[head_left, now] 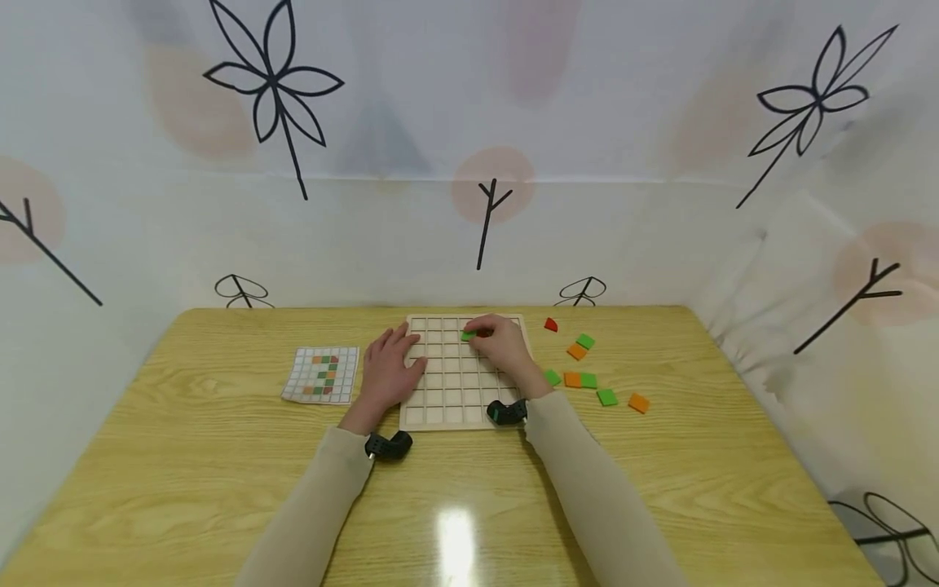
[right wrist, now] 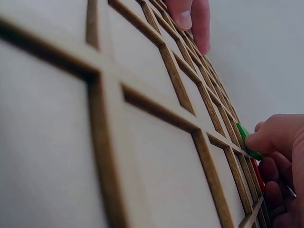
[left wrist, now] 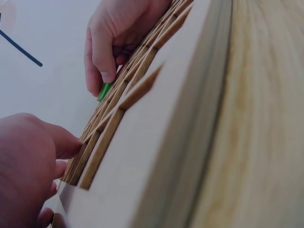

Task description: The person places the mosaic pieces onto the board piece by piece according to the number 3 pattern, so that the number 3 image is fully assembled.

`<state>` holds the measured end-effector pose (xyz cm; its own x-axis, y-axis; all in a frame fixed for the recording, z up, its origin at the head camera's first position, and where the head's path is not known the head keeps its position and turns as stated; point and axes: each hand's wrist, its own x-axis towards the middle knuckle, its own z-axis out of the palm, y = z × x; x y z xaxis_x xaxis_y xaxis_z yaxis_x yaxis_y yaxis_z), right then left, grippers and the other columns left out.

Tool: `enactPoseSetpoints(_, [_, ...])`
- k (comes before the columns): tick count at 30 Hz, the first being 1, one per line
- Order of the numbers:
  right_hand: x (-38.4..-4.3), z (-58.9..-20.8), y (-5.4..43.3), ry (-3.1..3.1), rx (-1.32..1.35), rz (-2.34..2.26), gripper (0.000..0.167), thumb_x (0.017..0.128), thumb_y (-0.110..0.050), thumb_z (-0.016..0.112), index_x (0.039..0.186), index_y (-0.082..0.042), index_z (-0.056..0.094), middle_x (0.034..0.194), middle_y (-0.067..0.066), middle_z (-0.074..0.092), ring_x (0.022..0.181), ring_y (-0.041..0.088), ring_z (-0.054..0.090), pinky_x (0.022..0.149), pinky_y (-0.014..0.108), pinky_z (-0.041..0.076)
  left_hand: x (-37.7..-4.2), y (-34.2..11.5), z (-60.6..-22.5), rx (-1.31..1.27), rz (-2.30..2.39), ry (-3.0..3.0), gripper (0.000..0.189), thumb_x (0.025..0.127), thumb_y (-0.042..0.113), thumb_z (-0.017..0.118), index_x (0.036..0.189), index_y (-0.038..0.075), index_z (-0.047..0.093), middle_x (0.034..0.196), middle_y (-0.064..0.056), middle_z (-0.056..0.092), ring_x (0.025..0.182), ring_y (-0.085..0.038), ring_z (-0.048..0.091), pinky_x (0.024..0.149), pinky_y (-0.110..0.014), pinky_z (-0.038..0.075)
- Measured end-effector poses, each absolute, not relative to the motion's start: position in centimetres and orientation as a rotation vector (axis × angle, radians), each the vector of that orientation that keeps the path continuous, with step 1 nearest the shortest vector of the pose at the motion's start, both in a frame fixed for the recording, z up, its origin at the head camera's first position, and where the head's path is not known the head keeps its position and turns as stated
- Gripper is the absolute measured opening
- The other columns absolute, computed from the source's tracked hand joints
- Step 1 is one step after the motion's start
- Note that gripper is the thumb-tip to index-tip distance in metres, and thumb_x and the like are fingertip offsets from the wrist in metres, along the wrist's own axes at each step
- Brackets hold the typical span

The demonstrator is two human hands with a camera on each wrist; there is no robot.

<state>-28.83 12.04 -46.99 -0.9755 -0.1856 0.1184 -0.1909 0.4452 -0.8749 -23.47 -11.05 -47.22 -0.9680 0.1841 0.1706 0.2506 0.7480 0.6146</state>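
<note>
A pale wooden grid board (head_left: 447, 425) lies on the table in the head view. My left hand (head_left: 386, 371) rests on its left side with fingers extended; in the left wrist view the thumb (left wrist: 69, 142) touches the grid bars. Over the upper right cells, my right hand (head_left: 506, 350) pinches a small green square tile (head_left: 467, 336) between thumb and finger. The tile is tilted against the grid in the right wrist view. Just beside it, a red piece (right wrist: 258, 175) shows at the cells, partly hidden by the right hand's fingers.
Left of the board lies a gridded pattern card (head_left: 297, 383) with coloured squares. Several loose tiles lie to the right: a red quarter-round piece (head_left: 551, 324), green tiles like this one (head_left: 606, 397) and orange tiles like this one (head_left: 639, 403). A patterned cloth (head_left: 381, 244) hangs behind the table.
</note>
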Motion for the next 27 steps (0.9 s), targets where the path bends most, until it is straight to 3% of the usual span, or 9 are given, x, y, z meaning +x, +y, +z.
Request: enactPoseSetpoints(27, [-28.66,-46.66,12.16,-2.717,0.387,1.525,0.024,0.092,-0.003,0.066,0.111,-0.011,0.077,0.124,0.006,0.067,0.11,0.024,0.063,0.091,0.04,0.053,-23.67,-10.92,-47.55,-0.339,-0.993,-2.858,0.048,0.101,0.03,0.056,0.144,0.008,0.053,0.162,-0.011,0.028,0.148,-0.036,0.017,0.117,-0.06,0.009])
